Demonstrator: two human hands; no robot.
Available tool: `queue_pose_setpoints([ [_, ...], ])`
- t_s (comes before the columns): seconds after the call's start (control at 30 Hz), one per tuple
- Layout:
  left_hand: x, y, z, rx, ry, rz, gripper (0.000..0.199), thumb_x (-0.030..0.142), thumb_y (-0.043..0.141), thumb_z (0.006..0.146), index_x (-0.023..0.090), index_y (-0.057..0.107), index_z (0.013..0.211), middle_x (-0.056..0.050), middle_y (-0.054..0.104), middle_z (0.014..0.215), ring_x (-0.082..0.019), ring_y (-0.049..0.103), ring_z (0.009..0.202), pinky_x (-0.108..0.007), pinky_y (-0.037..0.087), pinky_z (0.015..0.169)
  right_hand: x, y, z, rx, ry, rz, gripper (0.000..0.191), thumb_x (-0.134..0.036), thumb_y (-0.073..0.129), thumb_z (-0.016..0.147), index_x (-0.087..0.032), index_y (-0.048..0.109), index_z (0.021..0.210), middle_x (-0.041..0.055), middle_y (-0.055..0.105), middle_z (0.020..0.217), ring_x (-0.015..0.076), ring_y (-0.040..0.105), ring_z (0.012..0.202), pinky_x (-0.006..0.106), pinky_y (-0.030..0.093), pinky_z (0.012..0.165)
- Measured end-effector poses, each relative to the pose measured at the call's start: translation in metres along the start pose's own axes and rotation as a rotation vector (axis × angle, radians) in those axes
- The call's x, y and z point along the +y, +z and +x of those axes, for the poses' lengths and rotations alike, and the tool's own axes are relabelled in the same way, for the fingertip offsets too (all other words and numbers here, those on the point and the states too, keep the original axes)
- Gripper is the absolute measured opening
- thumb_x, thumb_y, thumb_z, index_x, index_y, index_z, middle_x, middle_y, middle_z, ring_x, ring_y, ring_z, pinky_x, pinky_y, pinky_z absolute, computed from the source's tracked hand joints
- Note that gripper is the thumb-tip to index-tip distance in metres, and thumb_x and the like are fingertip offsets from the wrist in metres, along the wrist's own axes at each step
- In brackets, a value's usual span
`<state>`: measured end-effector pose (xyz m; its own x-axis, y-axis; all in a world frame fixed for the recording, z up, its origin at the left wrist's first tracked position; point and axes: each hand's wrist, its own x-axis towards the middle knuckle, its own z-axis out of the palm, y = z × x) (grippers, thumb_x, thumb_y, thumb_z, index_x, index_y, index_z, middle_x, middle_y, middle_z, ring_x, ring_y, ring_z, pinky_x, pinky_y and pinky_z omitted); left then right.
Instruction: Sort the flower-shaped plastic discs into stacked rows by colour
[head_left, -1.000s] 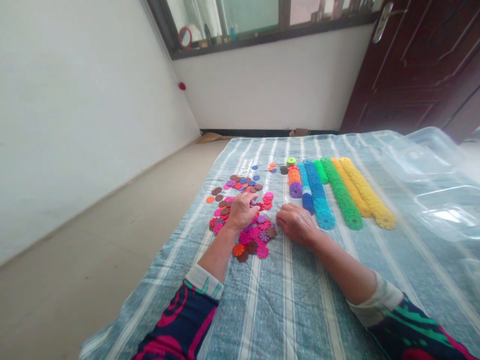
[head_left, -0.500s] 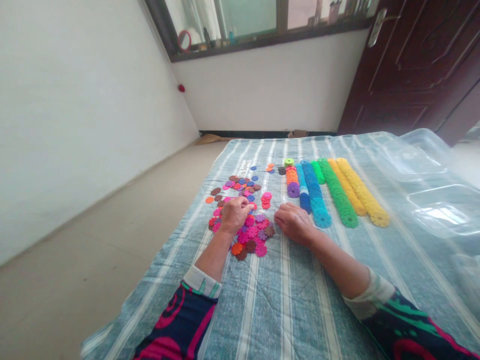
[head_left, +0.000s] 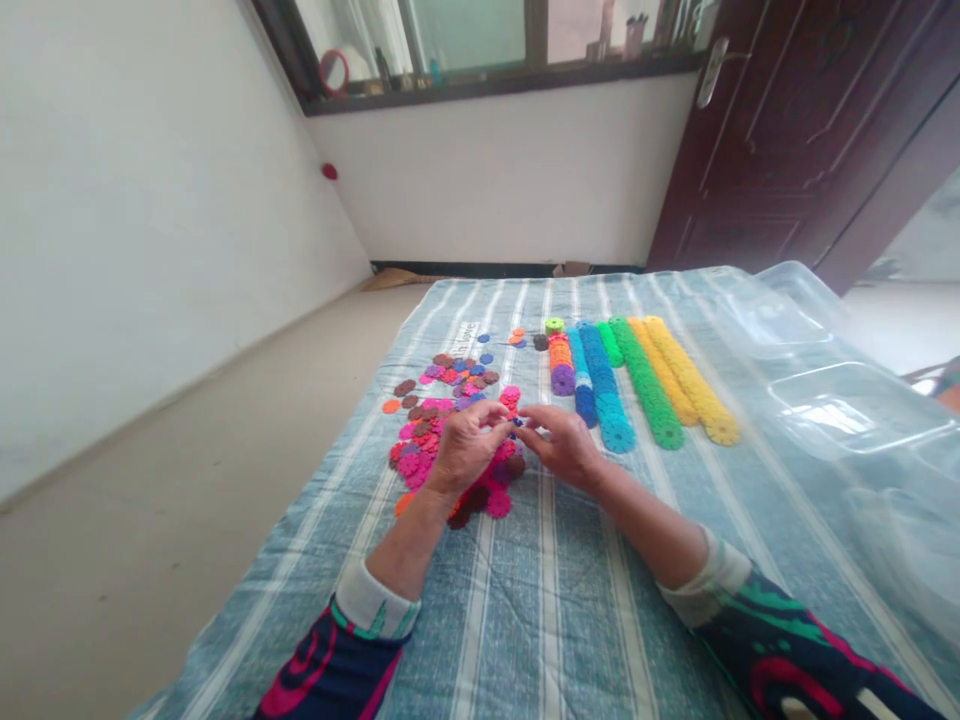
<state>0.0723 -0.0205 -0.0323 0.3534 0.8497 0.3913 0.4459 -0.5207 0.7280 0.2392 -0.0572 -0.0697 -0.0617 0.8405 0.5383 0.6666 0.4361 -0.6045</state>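
Observation:
My left hand (head_left: 469, 445) is closed in a pinch above a loose pile of notched plastic discs (head_left: 420, 465), mostly pink, red and brown. Its fingertips meet those of my right hand (head_left: 562, 445), also pinched, at the pile's right side. A bit of a dark blue notched disc (head_left: 517, 424) shows between the fingertips; the rest is hidden by the fingers. Just beyond them lies a short overlapping row of pink and red discs (head_left: 510, 396). To the right, rows of overlapped discs lie side by side: orange and purple (head_left: 562, 365), blue (head_left: 604, 385), green (head_left: 646, 385) and yellow (head_left: 690, 380).
Clear plastic containers (head_left: 825, 395) stand along the right edge of the striped cloth (head_left: 517, 620). Several stray discs (head_left: 484, 339) lie beyond the pile, near a black disc (head_left: 541, 342). A wall, a window ledge and a door (head_left: 795, 130) are behind.
My right hand has moved left to meet my left hand, which has lifted slightly from the pile. Both sets of fingertips are together now. The camera view has shifted a little right.

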Motion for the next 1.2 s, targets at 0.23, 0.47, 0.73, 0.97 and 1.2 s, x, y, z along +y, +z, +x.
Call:
queue_pose_setpoints([
  [0.23,0.004,0.005,-0.004,-0.104,-0.036,-0.13,0.018,0.03,0.064,0.08,0.017,0.066,0.093,-0.004,0.074,0.086,-0.018,0.071,0.081,-0.028,0.057,0.075,-0.004,-0.02,0.01,-0.112,0.062,0.084,0.01,-0.015,0.062,0.083,-0.019,0.071,0.084,0.0036,0.073,0.086,0.0151,0.066,0.078,0.025,0.048,0.073],
  [0.47,-0.003,0.007,-0.002,0.01,0.015,0.061,0.013,0.027,0.057,0.084,0.018,0.066,0.082,-0.003,0.072,0.085,-0.016,0.067,0.08,-0.027,0.054,0.077,0.026,-0.071,0.024,-0.15,0.071,-0.124,0.014,-0.006,0.064,0.075,-0.017,0.069,0.067,0.0055,0.069,0.09,0.0178,0.063,0.09,0.029,0.046,0.084],
  [0.73,-0.027,-0.001,0.007,0.17,0.075,0.358,0.013,0.022,0.055,0.082,0.019,0.066,0.077,-0.005,0.071,0.081,-0.019,0.064,0.082,-0.032,0.05,0.081,0.045,-0.095,0.023,-0.267,0.167,-0.354,0.012,-0.012,0.068,0.073,-0.019,0.072,0.064,0.0047,0.07,0.093,0.0209,0.063,0.094,0.03,0.046,0.084],
  [0.97,-0.044,-0.01,0.018,0.212,0.115,0.501,0.013,0.019,0.053,0.08,0.019,0.064,0.072,-0.006,0.071,0.079,-0.022,0.064,0.083,-0.035,0.049,0.085,0.047,-0.097,0.024,-0.294,0.159,-0.362,0.012,-0.012,0.068,0.073,-0.019,0.072,0.064,0.0055,0.071,0.092,0.0208,0.064,0.093,0.03,0.047,0.082],
  [1.2,-0.05,-0.01,0.019,0.2,0.118,0.52,0.015,0.019,0.052,0.079,0.02,0.064,0.071,-0.006,0.07,0.077,-0.022,0.063,0.081,-0.035,0.049,0.083,0.045,-0.093,0.023,-0.362,0.15,-0.35,0.012,-0.011,0.069,0.071,-0.019,0.072,0.063,0.0038,0.071,0.091,0.0196,0.064,0.091,0.028,0.046,0.081],
])
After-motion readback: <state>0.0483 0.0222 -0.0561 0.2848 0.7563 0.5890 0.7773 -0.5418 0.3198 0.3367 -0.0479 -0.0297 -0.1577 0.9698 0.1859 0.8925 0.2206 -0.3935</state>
